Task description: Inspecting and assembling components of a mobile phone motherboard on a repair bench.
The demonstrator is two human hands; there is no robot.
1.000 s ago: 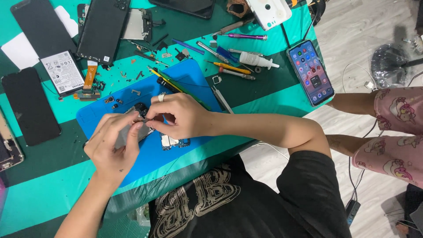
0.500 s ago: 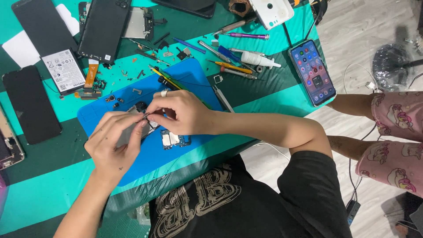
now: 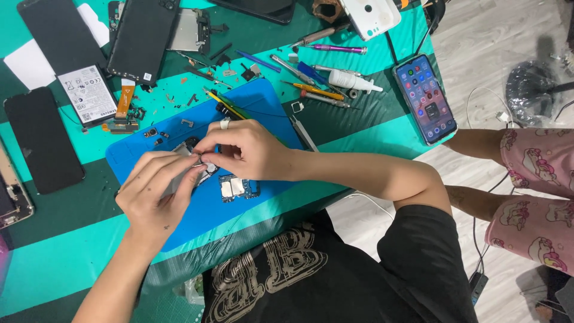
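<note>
Little has changed since the earlier frame: both hands stay together over the blue mat (image 3: 197, 221). The left hand (image 3: 156, 197) and right hand (image 3: 245, 149) pinch one small metal part (image 3: 200, 160) between fingertips. One circuit board (image 3: 238, 188) lies just below; one lit phone (image 3: 425, 97) sits well right.

A: Where are your hands?
B: Your left hand (image 3: 156, 194) and right hand (image 3: 248, 149) meet over the work mat (image 3: 197, 221), on a small metal part (image 3: 200, 162).
A: What is around them?
B: A circuit board (image 3: 238, 188) lies on the mat just below your right hand. Tools (image 3: 317, 90) lie behind it. A lit phone (image 3: 425, 98) lies far right; a battery (image 3: 89, 94) lies behind, to the left.
</note>
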